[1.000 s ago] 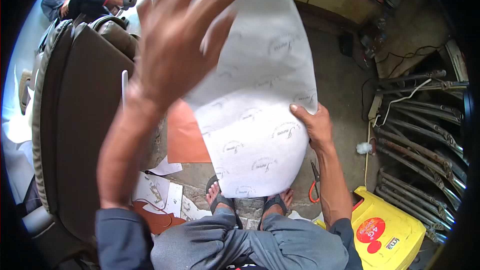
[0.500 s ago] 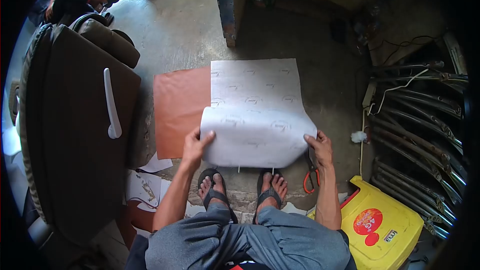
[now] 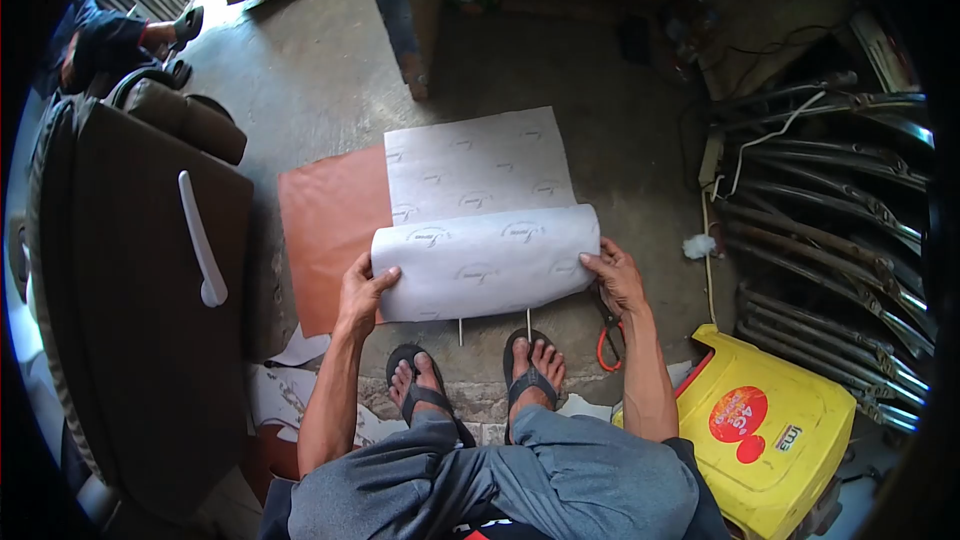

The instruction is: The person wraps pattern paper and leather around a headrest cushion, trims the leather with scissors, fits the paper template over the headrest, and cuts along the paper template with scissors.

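Observation:
A white sheet with printed logos (image 3: 490,265) is curled over at its near part, its far part lying flat on the floor. My left hand (image 3: 364,292) grips the left end of the curl, thumb on top. At the right end my right hand (image 3: 612,275) pinches the same sheet. Under the sheet's left side lies a flat reddish-brown sheet (image 3: 335,230). Two thin light sticks poke out below the curl, near my feet. Scissors with orange handles (image 3: 609,342) lie on the floor just below my right hand.
A dark brown upholstered piece (image 3: 140,290) with a white handle (image 3: 203,240) stands at the left. On the right are a yellow plastic box (image 3: 770,430) and stacked metal tubes (image 3: 830,240). A post (image 3: 400,20) rises beyond the sheet. A person's legs (image 3: 115,45) show at upper left.
My left hand has come down from its raised, open position and gripped the sheet. The sheet, earlier held up, now lies partly on the floor with its near part curled. The view has shifted slightly.

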Motion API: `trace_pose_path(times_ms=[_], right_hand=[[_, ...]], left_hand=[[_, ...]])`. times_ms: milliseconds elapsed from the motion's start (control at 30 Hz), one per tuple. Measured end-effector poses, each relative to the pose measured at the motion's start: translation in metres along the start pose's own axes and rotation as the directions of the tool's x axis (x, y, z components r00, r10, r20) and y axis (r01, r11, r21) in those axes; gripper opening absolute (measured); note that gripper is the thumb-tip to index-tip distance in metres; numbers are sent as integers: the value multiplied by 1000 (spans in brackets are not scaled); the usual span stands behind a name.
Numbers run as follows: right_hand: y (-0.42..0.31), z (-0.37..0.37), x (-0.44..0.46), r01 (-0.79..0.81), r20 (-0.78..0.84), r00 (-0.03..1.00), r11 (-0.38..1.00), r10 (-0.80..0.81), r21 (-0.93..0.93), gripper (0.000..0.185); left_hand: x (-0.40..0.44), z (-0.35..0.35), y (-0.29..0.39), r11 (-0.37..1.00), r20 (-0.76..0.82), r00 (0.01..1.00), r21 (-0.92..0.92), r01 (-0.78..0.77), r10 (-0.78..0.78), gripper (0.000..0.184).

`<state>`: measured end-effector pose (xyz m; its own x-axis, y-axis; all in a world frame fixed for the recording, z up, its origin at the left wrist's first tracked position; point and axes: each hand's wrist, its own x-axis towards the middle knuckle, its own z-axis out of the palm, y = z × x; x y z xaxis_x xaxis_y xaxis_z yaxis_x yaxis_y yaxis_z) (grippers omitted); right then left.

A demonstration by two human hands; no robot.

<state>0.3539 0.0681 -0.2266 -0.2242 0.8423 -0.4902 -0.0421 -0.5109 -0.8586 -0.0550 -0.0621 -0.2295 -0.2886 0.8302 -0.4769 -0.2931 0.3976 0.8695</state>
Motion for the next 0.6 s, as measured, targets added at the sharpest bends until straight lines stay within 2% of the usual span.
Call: trace_pose_path(times_ms=[33,67,167,200,233,300,333,467,533,600], right_hand=[[0,-2,-1,-44,26,999,999,44,-1,68],[2,-4,-5,-47,33,998,990,52,-129,72],[21,-10,-15,-75,43,996,981,84,-179,75],[31,-14,-17,-75,27,996,978,82,-193,66],[38,-19,-19,-77,21,996,979,83,-189,66],[44,-24,-22,-136,-7,991,975,137,-173,54],[43,-23,-27,-114,-27,993,986,112,-125,44],[41,-24,-32,-91,-84,993,994,86,-55,39],[40,-23,-31,-84,-42,995,988,90,133,37],[36,-21,-33,-54,-43,997,991,60,121,36]], left_hand=[[0,-3,0,1000,-35,999,-6,-18,18,41],[1,-7,-4,1000,-44,999,19,-12,13,36],[-4,-12,-12,999,-86,995,27,44,-41,30],[-7,-13,-15,998,-81,996,31,47,-45,30],[-11,-14,-17,998,-102,993,22,66,-64,26],[-17,-18,-19,997,-116,990,14,77,-75,23],[-20,-21,-20,996,-103,991,-2,90,-90,21],[-32,-19,-21,996,-83,992,-35,88,-90,16],[-34,-16,-21,996,-84,993,-52,74,-78,16],[-35,-14,-20,995,-103,992,-79,62,-70,18]])
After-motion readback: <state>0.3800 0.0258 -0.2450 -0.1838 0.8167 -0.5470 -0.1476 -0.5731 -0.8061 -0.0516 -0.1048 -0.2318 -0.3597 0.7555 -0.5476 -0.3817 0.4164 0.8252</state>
